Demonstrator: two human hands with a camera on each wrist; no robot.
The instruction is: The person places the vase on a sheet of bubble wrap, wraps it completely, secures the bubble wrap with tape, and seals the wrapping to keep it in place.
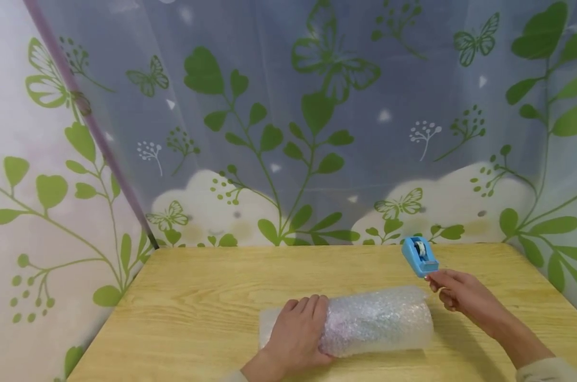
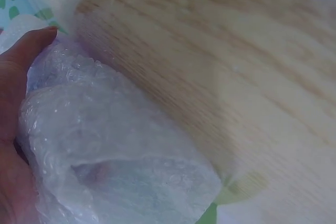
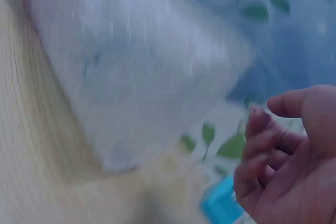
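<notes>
A bundle of clear bubble wrap (image 1: 379, 321), rolled into a thick cylinder, lies sideways on the table with a pinkish tint showing through it. My left hand (image 1: 300, 331) grips its left part from above, and the left wrist view shows the thumb (image 2: 32, 43) along the wrap (image 2: 121, 129). Beyond the roll's right end stands a blue tape dispenser (image 1: 419, 257) with a roll of tape in it. My right hand (image 1: 465, 297) has its fingertips at the dispenser's front end. Its fingers (image 3: 257, 142) are bent, the thumb near the index fingertip; whether tape is between them cannot be made out.
The wooden table (image 1: 188, 302) runs back to a curtain (image 1: 269, 132) printed with green leaves and butterflies. A purplish pole or seam (image 1: 102, 138) slants down to the table's back left corner.
</notes>
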